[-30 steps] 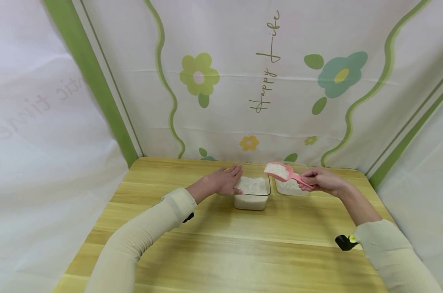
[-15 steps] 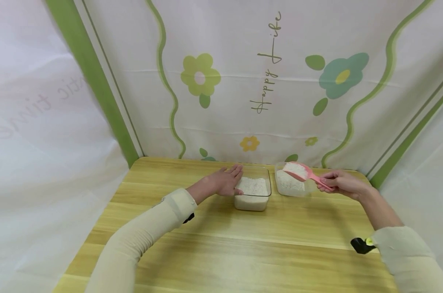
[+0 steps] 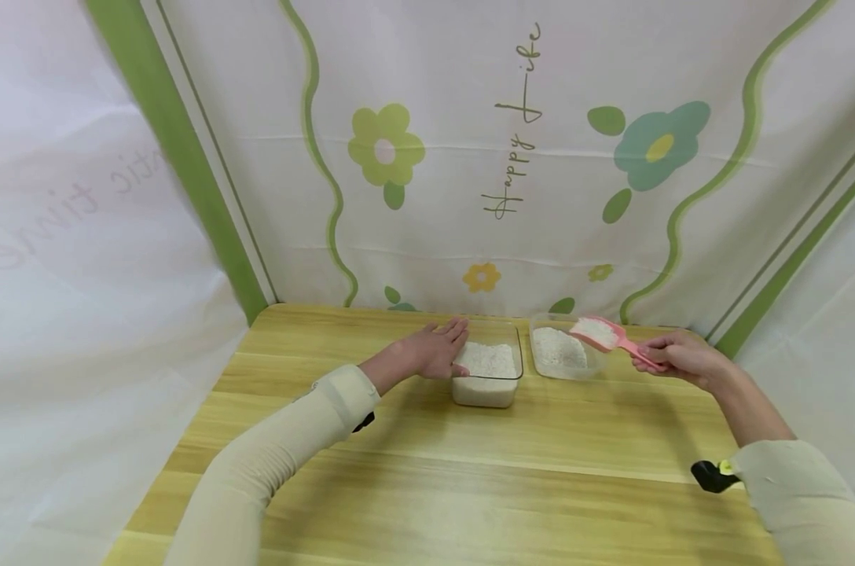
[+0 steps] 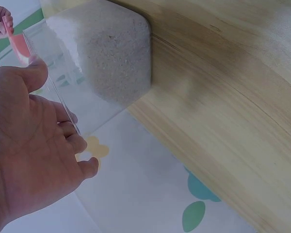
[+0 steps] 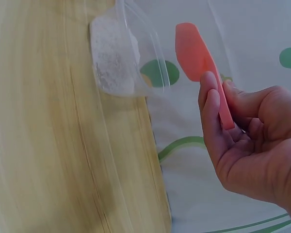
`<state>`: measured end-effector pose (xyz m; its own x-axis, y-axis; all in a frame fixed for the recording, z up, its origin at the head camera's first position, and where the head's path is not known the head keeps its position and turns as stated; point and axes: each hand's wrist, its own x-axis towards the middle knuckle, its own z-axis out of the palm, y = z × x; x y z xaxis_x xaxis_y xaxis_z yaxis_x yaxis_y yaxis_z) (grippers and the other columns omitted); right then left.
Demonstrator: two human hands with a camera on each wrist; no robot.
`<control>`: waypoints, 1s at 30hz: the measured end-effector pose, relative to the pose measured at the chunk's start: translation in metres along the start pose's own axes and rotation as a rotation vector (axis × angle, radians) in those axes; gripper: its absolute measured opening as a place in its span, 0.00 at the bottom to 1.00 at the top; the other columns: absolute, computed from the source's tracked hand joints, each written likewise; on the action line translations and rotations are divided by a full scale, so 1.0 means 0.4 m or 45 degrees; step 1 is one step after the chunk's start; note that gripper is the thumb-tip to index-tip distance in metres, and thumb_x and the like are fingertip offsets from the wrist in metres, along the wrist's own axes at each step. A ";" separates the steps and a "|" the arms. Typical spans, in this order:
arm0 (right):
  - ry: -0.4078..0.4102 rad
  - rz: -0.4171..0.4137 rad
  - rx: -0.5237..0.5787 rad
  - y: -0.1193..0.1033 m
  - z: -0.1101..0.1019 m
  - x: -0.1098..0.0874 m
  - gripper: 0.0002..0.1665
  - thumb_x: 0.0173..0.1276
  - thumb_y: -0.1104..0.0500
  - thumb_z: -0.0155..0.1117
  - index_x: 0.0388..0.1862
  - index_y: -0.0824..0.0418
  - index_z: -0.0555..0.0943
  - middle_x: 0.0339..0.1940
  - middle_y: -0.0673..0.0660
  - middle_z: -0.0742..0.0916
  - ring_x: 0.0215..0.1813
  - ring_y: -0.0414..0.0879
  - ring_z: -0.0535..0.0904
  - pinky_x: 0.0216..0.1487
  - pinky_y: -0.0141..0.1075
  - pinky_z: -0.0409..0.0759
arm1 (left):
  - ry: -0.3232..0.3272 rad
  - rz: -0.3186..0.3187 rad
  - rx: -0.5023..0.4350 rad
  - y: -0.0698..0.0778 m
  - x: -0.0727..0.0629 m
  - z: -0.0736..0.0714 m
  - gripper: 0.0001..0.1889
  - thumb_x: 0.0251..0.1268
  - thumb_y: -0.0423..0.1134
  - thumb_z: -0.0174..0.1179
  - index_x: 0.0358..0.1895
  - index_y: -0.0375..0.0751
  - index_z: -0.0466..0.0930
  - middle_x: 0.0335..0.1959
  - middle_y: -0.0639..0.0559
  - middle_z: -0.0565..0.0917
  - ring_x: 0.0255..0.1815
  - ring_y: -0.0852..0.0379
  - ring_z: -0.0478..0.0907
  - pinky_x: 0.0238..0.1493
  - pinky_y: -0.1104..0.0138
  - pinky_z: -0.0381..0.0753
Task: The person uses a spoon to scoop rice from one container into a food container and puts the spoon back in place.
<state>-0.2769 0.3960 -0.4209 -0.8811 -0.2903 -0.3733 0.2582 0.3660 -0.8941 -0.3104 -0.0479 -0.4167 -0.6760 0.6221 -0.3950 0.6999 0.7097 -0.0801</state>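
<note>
Left side first. In the head view we see only the back of the left hand (image 3: 438, 351), fingers extended at the left rim of the left container (image 4: 94, 119). The left wrist view adds the palm side: thumb tip on the rim, fingers loosely bent along it, touching rather than wrapped round. It also gives us the fill level – white powder (image 3: 489, 360) below a band of bare clear wall.

Moving right, the right container (image 3: 594, 365) stands just beside it on the wooden table (image 3: 484, 487), also holding powder. The head view lays the pink scoop (image 5: 201, 65) across this container's right side, with a heap in its bowl; the right wrist view shows us the scoop's underside instead, hiding that load, and has the scoop apart from the container wall. There we also read the grip: the right hand (image 3: 682, 358) pinches the handle between thumb and fingers.

Against the earlier frames: the left hand and both containers sit where they were. The scoop has shifted right – one second ago its bowl was by the left container's right edge, half a second ago over the right container. We note it loaded in all three.
</note>
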 end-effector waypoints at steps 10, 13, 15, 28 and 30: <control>0.066 0.024 -0.080 0.012 -0.006 -0.001 0.28 0.80 0.67 0.43 0.67 0.91 0.57 0.33 0.47 0.89 0.37 0.35 0.86 0.41 0.28 0.85 | -0.007 -0.009 0.004 0.002 0.001 0.003 0.43 0.77 0.65 0.35 0.82 0.42 0.35 0.84 0.47 0.33 0.84 0.52 0.32 0.81 0.51 0.48; 0.080 0.034 -0.115 0.012 -0.007 -0.001 0.29 0.80 0.67 0.43 0.68 0.91 0.55 0.33 0.46 0.89 0.38 0.34 0.86 0.41 0.28 0.85 | -0.009 -0.009 0.019 0.001 0.002 0.004 0.43 0.77 0.66 0.35 0.82 0.42 0.35 0.84 0.47 0.32 0.84 0.52 0.31 0.81 0.51 0.48; 0.091 0.042 -0.138 0.010 -0.008 -0.001 0.29 0.80 0.66 0.43 0.68 0.90 0.56 0.33 0.46 0.89 0.37 0.34 0.86 0.41 0.27 0.85 | -0.010 -0.010 0.026 0.000 0.002 0.004 0.43 0.77 0.66 0.34 0.82 0.42 0.35 0.84 0.48 0.31 0.84 0.52 0.31 0.81 0.51 0.48; 0.137 0.046 -0.258 -0.005 -0.007 -0.003 0.29 0.80 0.66 0.43 0.66 0.92 0.58 0.34 0.47 0.89 0.37 0.34 0.86 0.41 0.28 0.85 | -0.007 -0.003 0.010 -0.003 0.002 0.002 0.44 0.77 0.66 0.35 0.82 0.41 0.35 0.83 0.48 0.31 0.84 0.52 0.32 0.81 0.51 0.48; 0.144 0.047 -0.282 -0.006 -0.009 -0.003 0.29 0.81 0.65 0.43 0.66 0.92 0.59 0.34 0.47 0.89 0.38 0.34 0.86 0.41 0.29 0.85 | -0.004 -0.003 0.008 -0.003 0.001 0.001 0.43 0.77 0.66 0.35 0.82 0.41 0.35 0.84 0.47 0.32 0.84 0.52 0.32 0.81 0.51 0.48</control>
<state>-0.2781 0.3986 -0.4173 -0.9145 -0.1768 -0.3638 0.2092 0.5630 -0.7995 -0.3113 -0.0484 -0.4174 -0.6772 0.6191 -0.3977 0.6996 0.7092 -0.0872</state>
